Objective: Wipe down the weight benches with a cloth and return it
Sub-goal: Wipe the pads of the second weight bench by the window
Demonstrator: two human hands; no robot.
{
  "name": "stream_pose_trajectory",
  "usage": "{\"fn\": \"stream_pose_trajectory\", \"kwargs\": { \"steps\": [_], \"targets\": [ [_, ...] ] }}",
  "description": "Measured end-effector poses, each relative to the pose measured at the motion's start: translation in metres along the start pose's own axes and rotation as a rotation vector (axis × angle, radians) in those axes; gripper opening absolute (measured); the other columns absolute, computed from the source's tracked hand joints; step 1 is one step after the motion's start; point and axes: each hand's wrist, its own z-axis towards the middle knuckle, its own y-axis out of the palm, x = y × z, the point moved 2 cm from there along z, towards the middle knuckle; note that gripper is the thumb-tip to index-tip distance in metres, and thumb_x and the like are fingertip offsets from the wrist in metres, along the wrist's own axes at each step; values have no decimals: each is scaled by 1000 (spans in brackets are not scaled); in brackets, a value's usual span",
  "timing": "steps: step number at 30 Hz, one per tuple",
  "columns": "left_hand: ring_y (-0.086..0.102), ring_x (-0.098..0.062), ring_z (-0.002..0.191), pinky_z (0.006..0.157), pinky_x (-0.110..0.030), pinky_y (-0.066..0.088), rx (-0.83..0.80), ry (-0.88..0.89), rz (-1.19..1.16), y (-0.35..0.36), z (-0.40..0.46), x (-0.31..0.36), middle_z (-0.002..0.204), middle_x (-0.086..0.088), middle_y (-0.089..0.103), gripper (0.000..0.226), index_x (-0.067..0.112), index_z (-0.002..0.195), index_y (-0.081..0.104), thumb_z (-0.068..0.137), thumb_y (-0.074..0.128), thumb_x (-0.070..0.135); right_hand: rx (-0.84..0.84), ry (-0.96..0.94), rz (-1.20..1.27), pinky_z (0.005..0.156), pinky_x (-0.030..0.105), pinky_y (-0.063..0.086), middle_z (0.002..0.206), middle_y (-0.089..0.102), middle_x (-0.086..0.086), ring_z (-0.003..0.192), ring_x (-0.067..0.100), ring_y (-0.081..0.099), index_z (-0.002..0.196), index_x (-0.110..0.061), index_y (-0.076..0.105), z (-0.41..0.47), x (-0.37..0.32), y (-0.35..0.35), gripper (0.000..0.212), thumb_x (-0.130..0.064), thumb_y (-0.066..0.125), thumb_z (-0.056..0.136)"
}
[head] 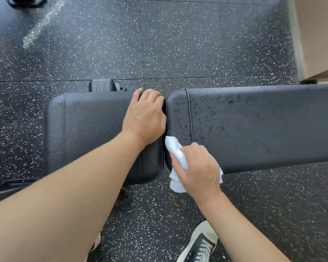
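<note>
No brand, label or writing can be read anywhere in view. The weight bench has two black, grained vinyl pads: a short seat pad (91, 133) under the left hand and a long back pad (263, 125) stretching away to the right of the right hand, with a narrow gap between them. The back pad carries scattered dark droplets or damp spots.

The left hand (144, 118) lies flat on the seat pad's end, palm down, fingers curled over its far corner beside the gap. The right hand (195, 167) is closed around a white cloth (175, 154), which is bunched in its grip. One end of the cloth pokes up against the near corner of the back pad right at the gap, and the rest hangs below the hand over the pad's near edge. The two hands are close but not touching.

Under the bench is a black rubber floor (159, 44) flecked with white, laid in tiles. A dark sneaker (199, 246) with white laces stands below the right hand. A tan wall (318, 35) rises beyond the right hand.
</note>
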Motion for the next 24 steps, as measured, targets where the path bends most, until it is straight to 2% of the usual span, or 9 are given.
{"fn": "stream_pose_trajectory", "kwargs": {
  "steps": [4, 10, 13, 16, 19, 24],
  "targets": [
    [52, -30, 132, 124, -47, 25, 58, -8, -24, 0, 0, 2, 131, -8, 63, 44, 8, 128, 64, 92, 45, 23, 79, -43, 17, 52, 34, 37, 71, 46, 1, 62, 22, 44, 74, -14, 55, 37, 8, 17, 37, -38, 57, 102],
    [55, -32, 128, 121, -49, 30, 112, -1, -19, 3, 3, 3, 125, -10, 64, 42, 8, 121, 65, 88, 43, 21, 124, 101, -48, 56, 33, 32, 79, 59, 5, 70, 27, 59, 84, -13, 61, 163, 9, 49, 27, -37, 71, 92],
    [55, -33, 126, 121, -49, 31, 122, 10, -10, 5, 4, 3, 124, -10, 64, 42, 7, 120, 64, 85, 45, 21, 96, 152, -23, 59, 32, 30, 84, 62, 6, 75, 29, 60, 86, -12, 62, 191, 7, 60, 25, -36, 70, 92],
    [55, -34, 126, 121, -49, 31, 111, 4, 1, 4, 3, 3, 123, -10, 64, 40, 8, 120, 64, 87, 48, 21, 109, 132, 9, 60, 37, 36, 84, 61, 7, 75, 30, 59, 85, -12, 62, 172, 8, 53, 25, -35, 69, 94],
    [54, -34, 128, 121, -50, 30, 102, 5, 4, 3, 5, 3, 126, -10, 63, 42, 8, 122, 64, 87, 46, 23, 146, 72, 37, 60, 39, 41, 77, 54, 8, 69, 29, 52, 84, -9, 65, 111, 15, 32, 23, -28, 70, 97],
    [54, -33, 127, 122, -50, 29, 127, 5, -3, 5, 4, 2, 126, -9, 63, 43, 8, 123, 65, 88, 47, 24, -19, -87, 100, 52, 38, 39, 75, 44, 0, 64, 20, 37, 99, -9, 70, -1, 34, -4, 12, -20, 69, 98]
  ]
}}
